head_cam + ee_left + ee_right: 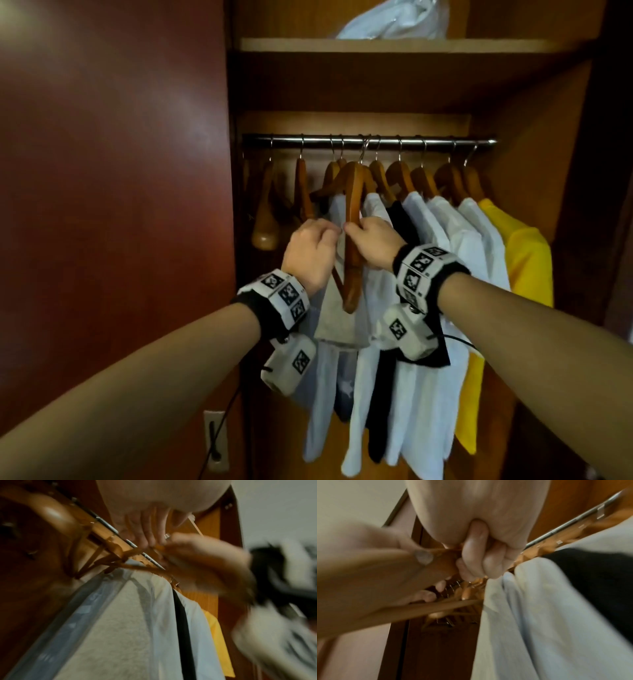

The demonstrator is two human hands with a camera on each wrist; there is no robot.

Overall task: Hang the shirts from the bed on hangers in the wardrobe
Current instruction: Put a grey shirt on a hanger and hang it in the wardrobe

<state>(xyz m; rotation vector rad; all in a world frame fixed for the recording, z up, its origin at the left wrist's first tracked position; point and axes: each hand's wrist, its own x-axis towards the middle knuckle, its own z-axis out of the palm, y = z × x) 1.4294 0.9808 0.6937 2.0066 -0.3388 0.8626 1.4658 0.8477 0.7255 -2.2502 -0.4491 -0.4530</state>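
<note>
A wooden hanger (352, 222) hangs by its hook from the steel rail (370, 141), turned end-on toward me. My right hand (371, 241) grips its arm from the right, fingers curled round the wood (441, 566). My left hand (317, 248) holds the same hanger from the left, thumb on top (423, 557). A grey shirt (337, 325) droops beneath both hands; how it sits on the hanger is hidden. To the right hang several white shirts (431, 274), a black one (400, 219) and a yellow one (527, 260).
Two bare wooden hangers (265, 212) hang at the rail's left end. The dark red wardrobe door (113, 205) stands open on the left. A shelf (394, 44) above the rail carries a white bag (394, 20). The wardrobe side wall (534, 154) closes the right.
</note>
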